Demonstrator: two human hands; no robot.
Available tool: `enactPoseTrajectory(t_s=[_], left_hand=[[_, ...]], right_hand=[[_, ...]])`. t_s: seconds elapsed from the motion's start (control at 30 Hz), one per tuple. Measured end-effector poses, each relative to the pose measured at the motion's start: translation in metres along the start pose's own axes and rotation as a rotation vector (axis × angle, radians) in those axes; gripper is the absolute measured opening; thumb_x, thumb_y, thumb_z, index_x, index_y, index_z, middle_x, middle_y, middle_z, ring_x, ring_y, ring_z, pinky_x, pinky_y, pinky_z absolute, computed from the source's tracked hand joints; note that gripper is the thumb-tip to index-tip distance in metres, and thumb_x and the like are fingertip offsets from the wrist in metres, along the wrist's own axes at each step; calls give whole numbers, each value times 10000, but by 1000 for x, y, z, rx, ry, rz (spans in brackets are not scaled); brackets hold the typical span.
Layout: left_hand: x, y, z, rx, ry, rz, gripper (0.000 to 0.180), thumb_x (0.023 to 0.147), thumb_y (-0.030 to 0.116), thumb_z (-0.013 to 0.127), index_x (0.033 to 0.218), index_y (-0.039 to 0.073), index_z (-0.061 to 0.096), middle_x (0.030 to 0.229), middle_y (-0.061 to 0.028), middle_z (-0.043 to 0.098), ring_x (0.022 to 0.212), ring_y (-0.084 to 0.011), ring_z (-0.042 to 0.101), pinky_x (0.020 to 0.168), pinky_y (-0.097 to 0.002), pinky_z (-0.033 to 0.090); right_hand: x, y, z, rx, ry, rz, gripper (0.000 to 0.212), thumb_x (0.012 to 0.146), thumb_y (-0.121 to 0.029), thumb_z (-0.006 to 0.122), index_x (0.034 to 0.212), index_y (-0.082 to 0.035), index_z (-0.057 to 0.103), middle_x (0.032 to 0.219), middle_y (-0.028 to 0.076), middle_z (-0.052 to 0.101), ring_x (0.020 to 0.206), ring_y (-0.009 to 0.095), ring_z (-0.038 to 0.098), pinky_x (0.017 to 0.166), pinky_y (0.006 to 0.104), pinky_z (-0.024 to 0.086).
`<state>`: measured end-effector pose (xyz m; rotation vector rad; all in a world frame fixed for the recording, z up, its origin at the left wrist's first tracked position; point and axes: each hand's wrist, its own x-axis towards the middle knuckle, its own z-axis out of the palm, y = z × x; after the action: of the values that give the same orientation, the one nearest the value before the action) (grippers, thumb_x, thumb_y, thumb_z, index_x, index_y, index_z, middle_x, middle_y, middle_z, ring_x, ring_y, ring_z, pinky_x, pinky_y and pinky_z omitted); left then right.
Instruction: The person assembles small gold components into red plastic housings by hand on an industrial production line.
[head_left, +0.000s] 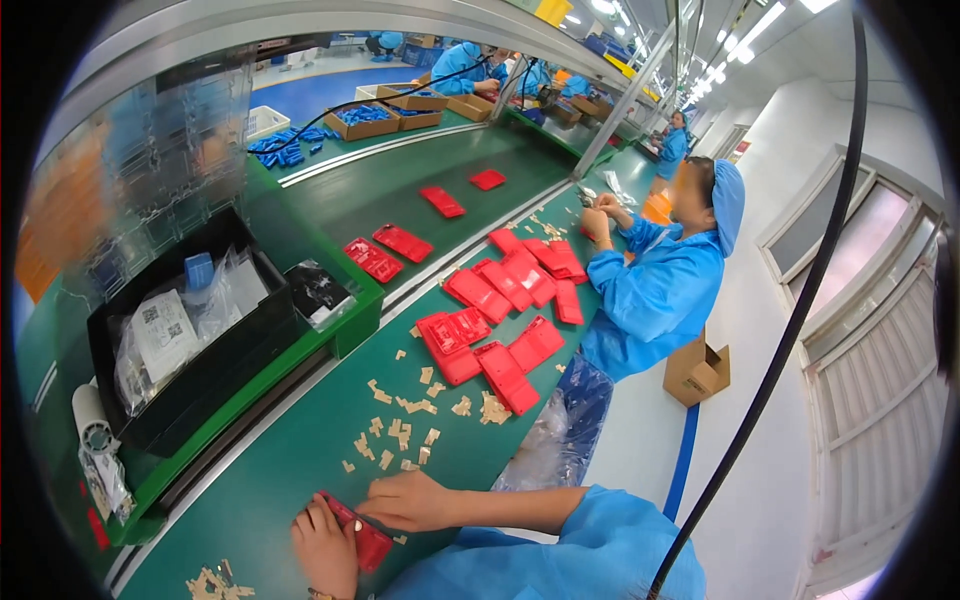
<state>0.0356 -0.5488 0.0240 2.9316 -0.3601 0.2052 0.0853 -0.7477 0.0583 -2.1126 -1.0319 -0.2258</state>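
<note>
A red plastic phone-like housing (372, 549) lies tilted on the green worktop at the lower middle. My left hand (325, 548) is wrapped over its left side, fingers closed on the edge. Against its upper right edge, the fingers of my right hand (408, 500) are drawn together; whatever they pinch is too small or hidden to make out. Small tan cut pieces (403, 437) are scattered on the worktop beyond my hands, with another little heap (215, 584) at the lower left. Further up, several red housings (503, 378) lie in an overlapping pile.
On the left stands a black bin (262, 345) with bagged parts. A green conveyor (330, 205) carries several red housings behind a metal rail. A co-worker in blue (655, 290) handles something at the far right of the bench. A blue plastic-lined container (585, 405) sits beside the bench.
</note>
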Motion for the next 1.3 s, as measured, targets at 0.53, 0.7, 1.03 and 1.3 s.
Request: enactPoseTrajectory(t_s=[0.53,0.7,1.03,1.3], left_hand=[[-50,-8,-24,39,87,372,525,757,226,592,1207,-34,520,1290,-251,477,1174,-381,498,911,-403,482],[-23,-32,-42,172,271,291,432,780,140,535,1177,-31,531,1242,-236,529,1141,-345,543,866,-367,514],[-59,-23,-49,-347,258,24,540,776,228,613,1238,-25,490,1250,-225,516,1202,-362,474,1026,-413,387],[-213,33,67,-1286,-91,77,486,933,250,530,1332,-6,425,1393,-194,406,1312,-307,378,1068,-387,342]], right_hand=[[13,95,-85,84,568,364,144,885,31,533,987,3,631,875,38,592,789,90,561,677,200,437],[28,69,-54,-46,276,202,167,853,37,563,998,-5,633,890,80,609,790,145,596,662,227,466],[18,-42,23,626,-728,20,351,814,-156,648,1142,-41,599,1216,120,563,1155,299,517,990,391,401],[-139,-17,67,578,-1239,129,551,981,-347,393,1452,-79,287,1525,164,202,1412,307,187,1144,417,148]])
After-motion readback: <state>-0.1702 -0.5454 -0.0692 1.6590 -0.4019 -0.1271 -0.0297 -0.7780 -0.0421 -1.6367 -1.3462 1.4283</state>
